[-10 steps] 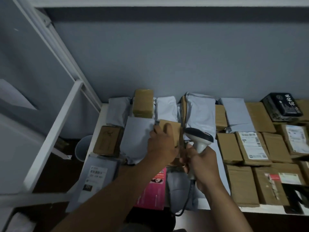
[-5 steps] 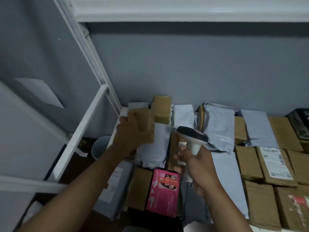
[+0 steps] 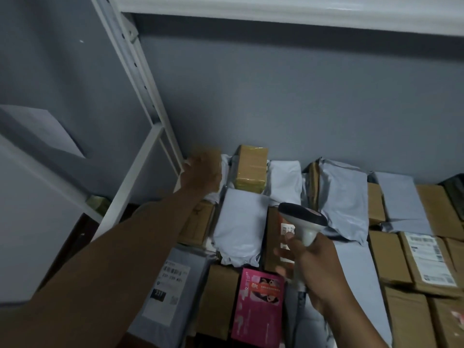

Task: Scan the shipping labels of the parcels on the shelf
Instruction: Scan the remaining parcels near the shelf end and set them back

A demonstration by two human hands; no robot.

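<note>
At the back left corner of the shelf (image 3: 180,183), the left hand (image 3: 200,175) reaches to a small brown box (image 3: 212,156) set against the grey wall. The hand is motion-blurred; it lies against the box's near face, but whether the fingers curl round it cannot be told. Just right of this box a taped brown carton (image 3: 251,169) stands upright, leaning on a white poly mailer (image 3: 285,182).

The right hand (image 3: 316,264) is lower and nearer the camera, fingers wrapped round the pale grip of a handheld scanner (image 3: 302,217). The scanner's dark head points left and away, over a brown parcel (image 3: 272,237) whose white shipping label (image 3: 288,228) shows just beside the head. No beam is visible on it.

The shelf is packed with parcels lying flat. A plump white mailer (image 3: 238,232) lies between the two arms. In front of it, a pink printed box (image 3: 258,305) lies beside a plain brown carton (image 3: 218,297). At the front left, a grey mailer (image 3: 170,285) shows a label with barcode, partly under the left forearm. To the right, grey mailers (image 3: 344,197) and rows of brown cartons (image 3: 386,257); one labelled carton (image 3: 426,259) faces up.
</note>
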